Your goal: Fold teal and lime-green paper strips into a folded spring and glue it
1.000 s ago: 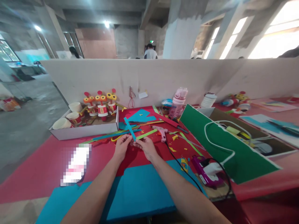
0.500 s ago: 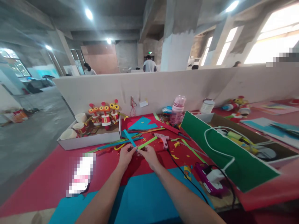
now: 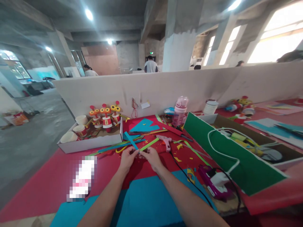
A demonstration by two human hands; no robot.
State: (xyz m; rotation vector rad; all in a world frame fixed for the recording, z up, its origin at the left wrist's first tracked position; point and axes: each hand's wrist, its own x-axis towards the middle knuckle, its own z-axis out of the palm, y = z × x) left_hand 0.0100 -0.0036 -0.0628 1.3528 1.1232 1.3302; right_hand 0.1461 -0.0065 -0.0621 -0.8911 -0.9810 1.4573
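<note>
My left hand pinches the near end of a blue paper strip, which slants up and to the left. Close against it, my right hand pinches the near end of a light green paper strip slanting up and to the right. The two strips meet between my fingertips in a V; the fingers hide how they join. Just beyond my right hand lies a pink glue gun with a black cord. Blue card lies under my forearms.
A white box with paper-cup figures stands at the left, behind a phone. On the right are a green-sided box and a purple power strip. A pink bottle stands by the low white partition.
Both hands keep their pinch on the strips, almost unmoved. The view has shifted very slightly.
</note>
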